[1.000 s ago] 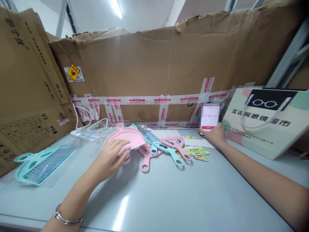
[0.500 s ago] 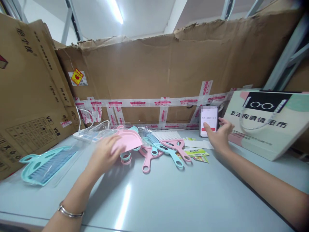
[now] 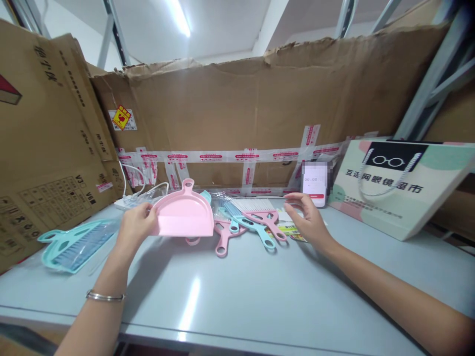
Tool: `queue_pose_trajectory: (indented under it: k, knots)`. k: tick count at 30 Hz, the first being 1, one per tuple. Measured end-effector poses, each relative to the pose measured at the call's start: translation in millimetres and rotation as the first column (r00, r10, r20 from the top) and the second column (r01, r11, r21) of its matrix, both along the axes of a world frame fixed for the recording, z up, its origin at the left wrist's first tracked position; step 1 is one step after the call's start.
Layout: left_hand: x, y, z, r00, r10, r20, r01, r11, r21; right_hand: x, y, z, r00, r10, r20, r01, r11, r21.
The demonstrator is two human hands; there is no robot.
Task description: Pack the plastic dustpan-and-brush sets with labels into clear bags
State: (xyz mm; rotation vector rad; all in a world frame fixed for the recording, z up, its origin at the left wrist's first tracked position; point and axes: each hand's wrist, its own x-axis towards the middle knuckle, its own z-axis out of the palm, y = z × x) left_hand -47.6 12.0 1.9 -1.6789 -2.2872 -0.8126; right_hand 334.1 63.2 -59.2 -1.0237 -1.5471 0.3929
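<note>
My left hand (image 3: 138, 225) grips the left edge of a pink dustpan (image 3: 184, 213), raised above the table with its handle pointing up. My right hand (image 3: 307, 217), fingers apart and holding nothing, hovers right of the brushes and in front of a phone (image 3: 314, 185) that stands upright. Between the hands lie a pink brush (image 3: 262, 217) with white bristles, a teal brush (image 3: 256, 228) with blue bristles and another pink handle (image 3: 223, 240), partly overlapping. Behind the raised dustpan, a teal piece (image 3: 206, 197) and a pink ring (image 3: 193, 241) peek out.
At left, a teal dustpan and brush set (image 3: 76, 245) lies in clear plastic. White cables (image 3: 129, 198) sit behind my left hand. Colourful labels (image 3: 287, 229) lie beside the brushes. A paper bag (image 3: 397, 188) stands at right, and cardboard (image 3: 222, 109) walls the back of the table (image 3: 237, 296).
My left hand has lifted the pink dustpan and turned it more upright, facing me. My right hand has drawn away from the phone screen, moving left toward the brushes.
</note>
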Motion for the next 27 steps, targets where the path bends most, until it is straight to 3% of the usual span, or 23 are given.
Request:
queue_pose_trajectory:
  k: [3,6,9,12,16,20,22,24,27]
  knots:
    - [23,-14,7.5,0.990,-0.103,0.094,0.085,0.980,0.181,-7,-16,10.9,0.991,0.109,-0.074,-0.120,0.978,-0.173]
    - [57,-26,9.0,0.952,-0.272,0.137,0.227,0.933,0.279,-19,-34,20.1,0.934,0.280,-0.224,-0.347,0.861,-0.371]
    - [88,-35,3.7,0.904,-0.411,0.121,0.365,0.887,0.281,-29,-48,25.1,0.847,0.388,-0.365,-0.528,0.697,-0.486]
    - [105,-42,-2.5,0.844,-0.514,0.155,0.491,0.855,0.166,-31,-58,27.1,0.835,0.370,-0.408,-0.547,0.637,-0.542]
    - [108,-44,-1.9,0.720,-0.580,0.382,0.646,0.760,-0.064,-27,-62,25.9,0.856,0.335,-0.394,-0.512,0.653,-0.558]
    - [109,-30,0.4,0.446,-0.615,0.651,0.862,0.491,-0.126,-31,-60,24.5,0.873,0.375,-0.310,-0.487,0.662,-0.569]
    - [112,-18,-2.8,0.346,-0.612,0.711,0.906,0.415,-0.085,-33,-57,26.0,0.879,0.387,-0.278,-0.476,0.678,-0.560]
    - [114,-9,-8.7,0.329,-0.604,0.726,0.905,0.422,-0.059,-30,-51,27.8,0.893,0.393,-0.221,-0.447,0.710,-0.543]
    - [113,-2,-18.2,0.334,-0.570,0.750,0.871,0.491,-0.015,-16,-38,24.9,0.939,0.342,-0.029,-0.310,0.809,-0.499]
